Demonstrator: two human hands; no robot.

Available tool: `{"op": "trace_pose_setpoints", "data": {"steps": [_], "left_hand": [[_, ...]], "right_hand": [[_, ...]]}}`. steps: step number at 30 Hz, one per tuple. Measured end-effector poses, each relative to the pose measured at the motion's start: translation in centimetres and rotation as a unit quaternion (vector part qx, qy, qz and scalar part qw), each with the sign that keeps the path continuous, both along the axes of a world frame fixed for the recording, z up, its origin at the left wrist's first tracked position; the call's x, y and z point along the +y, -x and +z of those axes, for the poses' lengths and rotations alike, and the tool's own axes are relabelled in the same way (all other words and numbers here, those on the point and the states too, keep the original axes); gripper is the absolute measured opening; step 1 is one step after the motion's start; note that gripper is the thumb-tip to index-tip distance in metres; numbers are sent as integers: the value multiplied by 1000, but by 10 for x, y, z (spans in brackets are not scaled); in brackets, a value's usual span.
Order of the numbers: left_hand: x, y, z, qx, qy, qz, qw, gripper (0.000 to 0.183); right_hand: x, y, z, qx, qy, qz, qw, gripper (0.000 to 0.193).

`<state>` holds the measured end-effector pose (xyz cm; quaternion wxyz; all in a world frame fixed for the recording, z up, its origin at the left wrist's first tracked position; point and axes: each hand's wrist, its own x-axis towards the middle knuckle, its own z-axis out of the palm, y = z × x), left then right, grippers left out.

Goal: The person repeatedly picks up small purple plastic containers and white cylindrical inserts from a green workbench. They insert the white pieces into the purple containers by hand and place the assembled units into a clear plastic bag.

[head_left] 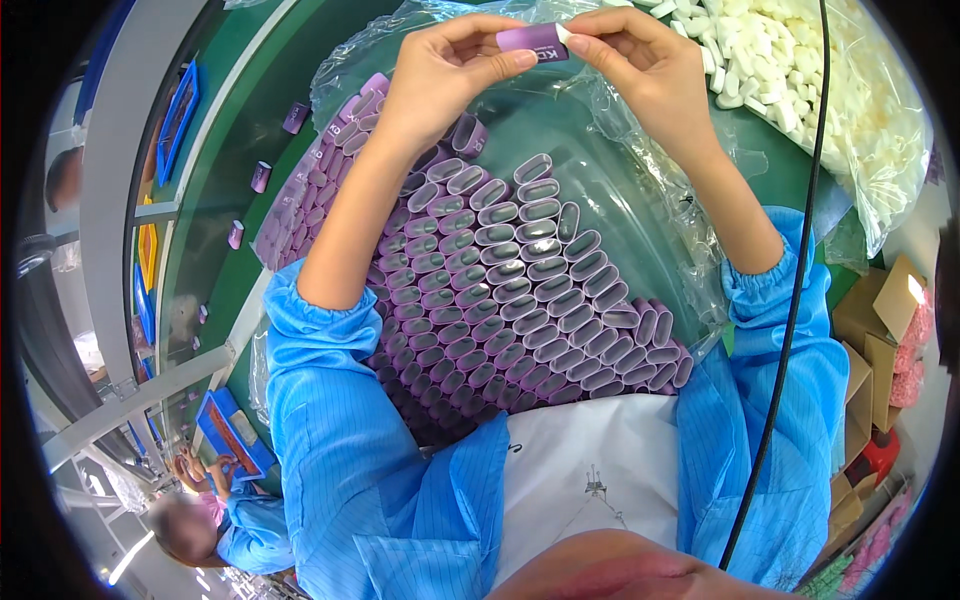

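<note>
Near the far edge of the table, my left hand [440, 80] pinches a purple oval tube casing [533, 42] between thumb and fingers, holding it sideways. Against the casing's right end, my right hand [645, 75] grips a small white piece [563, 35], mostly hidden by the fingertips. Whether that piece is partly inside the casing, I cannot tell. Below my hands, many open-ended purple casings [540, 228] stand packed in rows, their hollow oval openings facing up. More casings [318, 185] lie to the left under clear plastic.
A clear bag of white oval pieces [775, 60] spills at the far right. A black cable [800, 240] hangs across the right side. Loose casings [261, 177] sit on a green strip at left, near blue trays [235, 435]. Another person [250, 530] works at lower left; cardboard boxes [870, 340] stand right.
</note>
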<state>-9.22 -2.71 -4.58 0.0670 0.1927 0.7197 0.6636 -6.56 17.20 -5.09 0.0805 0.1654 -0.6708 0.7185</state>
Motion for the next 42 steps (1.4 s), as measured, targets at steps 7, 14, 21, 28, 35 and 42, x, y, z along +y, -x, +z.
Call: {"op": "trace_pose_setpoints", "data": {"steps": [7, 14, 21, 28, 35, 42], "left_hand": [[5, -10, 5, -58, -38, 6, 998, 31], [8, -12, 0, -67, -117, 1, 991, 31], [13, -17, -1, -132, -174, 10, 976, 30], [-42, 27, 22, 83, 131, 155, 976, 34], [-238, 95, -31, -234, 425, 298, 822, 49], [-172, 70, 7, 181, 649, 327, 663, 51]], "right_hand": [[-1, -3, -2, 90, -42, -32, 995, 8], [-4, -1, -5, 41, 118, 13, 992, 9], [6, 5, -9, 260, -115, -52, 957, 14], [26, 31, -10, 138, -82, -191, 969, 10], [86, 78, -35, 260, -491, -196, 808, 15], [90, 89, -50, 231, -603, -227, 729, 6]]}}
